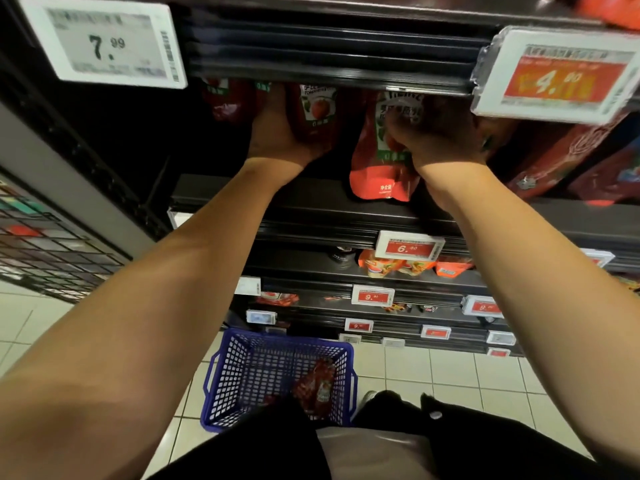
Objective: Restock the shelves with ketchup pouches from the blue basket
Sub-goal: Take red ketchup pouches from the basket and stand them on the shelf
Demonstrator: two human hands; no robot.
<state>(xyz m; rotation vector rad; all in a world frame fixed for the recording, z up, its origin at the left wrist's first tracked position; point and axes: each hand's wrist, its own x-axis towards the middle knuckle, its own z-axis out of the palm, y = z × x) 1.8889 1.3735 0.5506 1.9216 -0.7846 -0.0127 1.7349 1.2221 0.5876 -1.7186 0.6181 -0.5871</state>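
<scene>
The shelf edge point(332, 74) hides your fingertips; your left hand point(277, 133) and right hand point(440, 136) each grip a red ketchup pouch point(377, 168).

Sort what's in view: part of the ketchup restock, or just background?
In the job:
left hand holding dark red pouch
right hand gripping bright red ketchup pouch
blue plastic mesh basket

Background:
white 7.99 price tag
orange sauce packets
</scene>
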